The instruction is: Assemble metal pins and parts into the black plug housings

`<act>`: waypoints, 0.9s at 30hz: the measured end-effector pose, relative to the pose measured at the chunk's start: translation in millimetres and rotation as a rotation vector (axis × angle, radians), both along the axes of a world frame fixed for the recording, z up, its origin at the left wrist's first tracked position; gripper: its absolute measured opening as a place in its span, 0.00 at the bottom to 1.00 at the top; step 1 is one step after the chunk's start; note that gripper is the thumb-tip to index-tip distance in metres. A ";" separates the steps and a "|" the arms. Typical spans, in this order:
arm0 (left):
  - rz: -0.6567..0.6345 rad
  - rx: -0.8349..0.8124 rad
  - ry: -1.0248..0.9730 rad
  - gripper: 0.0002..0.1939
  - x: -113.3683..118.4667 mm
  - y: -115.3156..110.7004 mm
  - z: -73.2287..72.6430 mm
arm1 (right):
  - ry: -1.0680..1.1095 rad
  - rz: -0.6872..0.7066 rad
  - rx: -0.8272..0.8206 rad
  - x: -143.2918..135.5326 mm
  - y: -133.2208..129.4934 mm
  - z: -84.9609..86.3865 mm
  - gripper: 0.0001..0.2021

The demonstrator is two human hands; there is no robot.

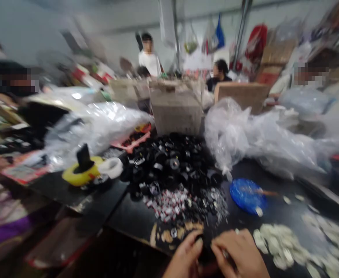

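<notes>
At the table's front edge, my left hand (186, 255) is closed with thumb and fingers around a small black part (201, 240), blurred and partly hidden. Beside it my right hand (239, 251) is curled, its fingertips pinched close to that part; what they grip is hidden. Just beyond my hands lie a heap of small white-and-red pieces (171, 202) and a scatter of small clear pieces (218, 202). Behind these spreads a large pile of black round parts (169, 158). A blue round dish (247, 195) with a thin stick (266, 192) across it sits right of the pile.
Many pale flat discs (282, 243) cover the right front. A yellow tape roll (84, 172) and a white roll (111, 167) stand left. Plastic bags (230, 131) and a cardboard box (176, 108) border the pile. Several people, including a person in white (149, 61), are around.
</notes>
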State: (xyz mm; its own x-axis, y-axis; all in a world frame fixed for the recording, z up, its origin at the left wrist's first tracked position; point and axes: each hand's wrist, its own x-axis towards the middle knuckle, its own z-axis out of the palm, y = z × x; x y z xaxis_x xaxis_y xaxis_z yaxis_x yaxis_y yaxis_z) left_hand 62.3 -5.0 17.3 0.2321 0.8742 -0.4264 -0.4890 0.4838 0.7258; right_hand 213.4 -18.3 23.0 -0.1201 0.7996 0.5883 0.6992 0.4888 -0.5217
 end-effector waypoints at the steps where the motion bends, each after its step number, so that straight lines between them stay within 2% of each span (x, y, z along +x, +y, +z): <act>1: 0.000 -0.063 -0.055 0.17 0.9 -5.4 1.7 | -0.019 0.046 -0.007 3.3 -6.0 7.3 0.10; 4: 0.017 -0.096 -0.105 0.06 1.8 -4.1 10.7 | -0.075 0.090 -0.103 8.0 -4.0 27.8 0.08; 5: 0.019 -0.125 -0.115 0.07 1.9 -0.4 12.4 | -0.091 0.099 -0.129 8.5 0.1 31.4 0.07; 7: 0.019 -0.183 -0.135 0.09 2.0 5.9 12.6 | -0.071 0.122 -0.218 8.8 7.7 33.7 0.07; 10: 0.011 -0.232 -0.159 0.07 2.0 8.9 9.3 | 0.033 0.109 -0.359 8.2 12.6 32.0 0.05; 12: 0.009 -0.232 -0.169 0.07 1.2 8.3 7.9 | 0.077 0.101 -0.385 7.2 12.4 32.4 0.05; 16: 0.020 -0.191 -0.155 0.07 -1.0 6.1 11.1 | 0.037 0.137 -0.307 8.3 8.2 38.1 0.06; 19: 0.019 -0.174 -0.131 0.12 -3.3 9.0 11.9 | -0.034 0.143 -0.220 13.4 13.3 34.5 0.05; 22: 0.030 -0.153 -0.109 0.12 -8.1 11.3 16.2 | -0.035 0.163 -0.167 10.6 22.7 31.2 0.05; 24: 0.013 -0.128 -0.108 0.09 -9.8 9.0 27.6 | -0.031 0.149 -0.155 2.9 21.2 36.8 0.06; 27: -0.044 -0.116 -0.120 0.10 -7.8 11.5 57.6 | -0.056 0.056 -0.059 -10.1 15.3 57.2 0.09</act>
